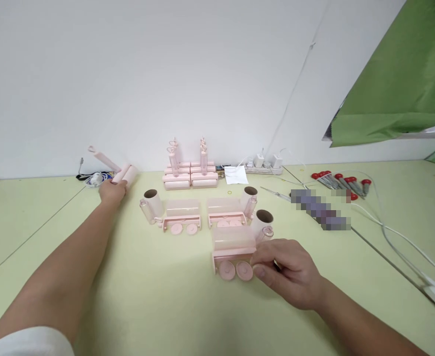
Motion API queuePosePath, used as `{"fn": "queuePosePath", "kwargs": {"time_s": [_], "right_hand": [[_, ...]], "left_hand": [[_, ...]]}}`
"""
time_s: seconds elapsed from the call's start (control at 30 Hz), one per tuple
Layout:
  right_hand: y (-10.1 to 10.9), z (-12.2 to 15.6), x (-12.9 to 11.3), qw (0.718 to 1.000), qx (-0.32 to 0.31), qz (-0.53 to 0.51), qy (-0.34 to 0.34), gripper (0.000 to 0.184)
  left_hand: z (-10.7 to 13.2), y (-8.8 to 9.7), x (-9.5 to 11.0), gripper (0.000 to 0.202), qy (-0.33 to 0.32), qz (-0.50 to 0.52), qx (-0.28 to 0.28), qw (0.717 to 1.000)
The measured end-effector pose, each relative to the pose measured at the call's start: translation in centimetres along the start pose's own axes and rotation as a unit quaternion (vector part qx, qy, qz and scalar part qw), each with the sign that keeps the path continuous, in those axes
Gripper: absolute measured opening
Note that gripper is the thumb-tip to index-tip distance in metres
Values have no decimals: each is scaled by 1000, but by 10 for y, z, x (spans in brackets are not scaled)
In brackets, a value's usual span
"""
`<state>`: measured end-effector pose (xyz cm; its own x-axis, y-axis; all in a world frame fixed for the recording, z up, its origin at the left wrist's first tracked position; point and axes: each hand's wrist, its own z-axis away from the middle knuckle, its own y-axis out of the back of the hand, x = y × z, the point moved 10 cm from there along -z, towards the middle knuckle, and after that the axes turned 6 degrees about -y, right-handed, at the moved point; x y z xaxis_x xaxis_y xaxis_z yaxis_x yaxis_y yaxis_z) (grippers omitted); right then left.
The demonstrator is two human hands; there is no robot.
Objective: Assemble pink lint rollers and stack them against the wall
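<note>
At the far left, my left hand [112, 192] is closed around a pale pink lint roller [125, 177], whose handle [104, 160] slants up to the left. My right hand [291, 272] pinches the right end of an open pink lint roller case [232, 254], beside its round end cap [244, 270]. A clear cover [234, 238] lies behind that case, with a paper roll [262, 220] upright by it. Two similar sets of parts rest farther back, with another open case [182, 222] on the left and a second pink case [225, 217] on the right.
Several pink lint rollers [176, 185] stand in two rows by the wall. A power strip [264, 170] with chargers and a white paper [236, 175] lie to their right. Red-handled tools [338, 179], a blurred-out object [319, 210] and white cables [399, 232] occupy the right side.
</note>
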<state>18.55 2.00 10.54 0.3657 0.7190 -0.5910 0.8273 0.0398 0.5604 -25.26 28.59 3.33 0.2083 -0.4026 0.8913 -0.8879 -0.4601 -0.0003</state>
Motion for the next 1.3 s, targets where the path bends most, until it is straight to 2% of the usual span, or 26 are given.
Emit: {"fn": "queuePosePath", "kwargs": {"time_s": [0.07, 0.13, 0.23, 0.33, 0.43, 0.5, 0.57, 0.63, 0.7, 0.8, 0.93, 1.0, 1.07, 1.13, 1.2, 1.3], "right_hand": [[2, -1, 2, 1000, 7, -5, -5, 10], [4, -1, 9, 1000, 18, -16, -19, 13], [5, -2, 30, 994, 36, -45, -88, 20], [-3, -6, 48, 981, 43, -80, -171, 23], [-16, -20, 43, 973, 58, -118, -191, 23], [-32, -34, 31, 971, 36, -147, -186, 41], [-52, -48, 20, 968, -3, -169, -184, 58], [-67, -60, 14, 965, -26, -179, -187, 56], [-76, -68, 13, 969, -39, -150, -194, 52], [-84, -74, 16, 973, -51, -108, -196, 50], [-87, -79, 17, 971, -57, -114, -201, 49], [-81, -81, 18, 970, -45, -114, -209, 50], [-71, -84, 21, 973, -29, -82, -213, 49], [-64, -85, 22, 978, -37, 13, -207, 47], [-69, -84, 22, 968, -87, 150, -183, 48], [-96, -74, 30, 916, -207, 308, -150, 53]], "left_hand": [[10, 22, 8, 29, 37, -3, 57, 998], [21, 38, 26, 21, 61, 5, 102, 993], [46, 39, 66, 12, 68, 52, 96, 992], [91, 8, 113, 18, 38, 179, 11, 983], [158, -36, 146, 39, 27, 239, -90, 967], [203, -71, 154, 46, 53, 256, -175, 949], [238, -97, 154, 49, 76, 261, -247, 930], [257, -111, 151, 52, 79, 253, -296, 918], [257, -110, 144, 46, 64, 238, -298, 922], [238, -91, 136, 39, 37, 236, -241, 941], [217, -70, 139, 28, 11, 252, -181, 951], [205, -56, 140, 26, 13, 256, -122, 959], [191, -37, 136, 26, 28, 263, -40, 963], [177, -18, 128, 27, 47, 284, 42, 957], [165, -5, 121, 29, 56, 311, 96, 944], [157, 0, 109, 27, 77, 341, 125, 929]]}}
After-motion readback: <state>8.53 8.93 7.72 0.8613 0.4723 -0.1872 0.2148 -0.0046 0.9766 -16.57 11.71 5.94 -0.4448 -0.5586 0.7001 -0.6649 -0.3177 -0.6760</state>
